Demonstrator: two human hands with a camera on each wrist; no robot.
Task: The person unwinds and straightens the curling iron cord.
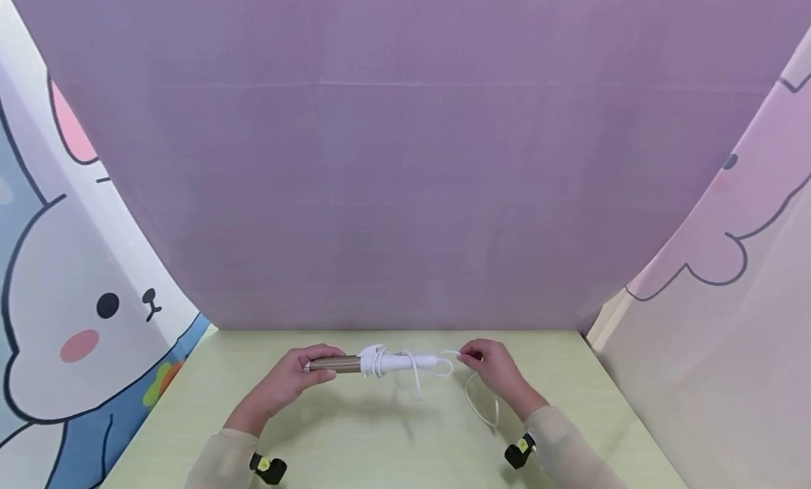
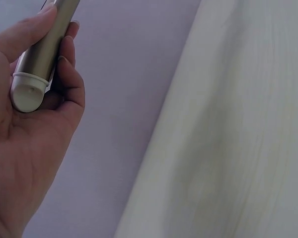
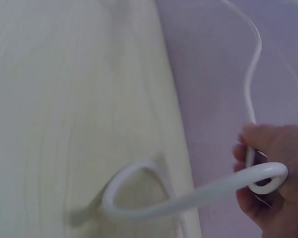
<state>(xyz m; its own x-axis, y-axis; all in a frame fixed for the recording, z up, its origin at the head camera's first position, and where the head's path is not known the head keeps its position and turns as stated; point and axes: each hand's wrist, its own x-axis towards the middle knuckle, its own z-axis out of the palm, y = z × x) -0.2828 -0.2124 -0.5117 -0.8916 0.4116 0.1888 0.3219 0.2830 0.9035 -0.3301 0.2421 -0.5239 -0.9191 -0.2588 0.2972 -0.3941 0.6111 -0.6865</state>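
A curling iron with a gold-brown barrel (image 1: 345,364) and a white handle (image 1: 400,362) is held level above the table. My left hand (image 1: 298,373) grips the barrel's end, thumb on one side and fingers curled round the other; the white tip (image 2: 29,91) shows against the palm in the left wrist view. White cord (image 1: 415,376) is looped round the handle. To the right, my right hand (image 1: 494,366) pinches the cord between thumb and fingers. Past that hand the cord (image 3: 139,210) hangs in a loose loop, large and close in the right wrist view. The plug is not visible.
The pale wood-grain table (image 1: 355,447) carries shadows of the hands and iron. A plain purple cloth (image 1: 405,193) hangs behind it. Cartoon-printed cloths stand at the left (image 1: 127,362) and right (image 1: 716,348). Small black wrist cameras sit on both sleeves.
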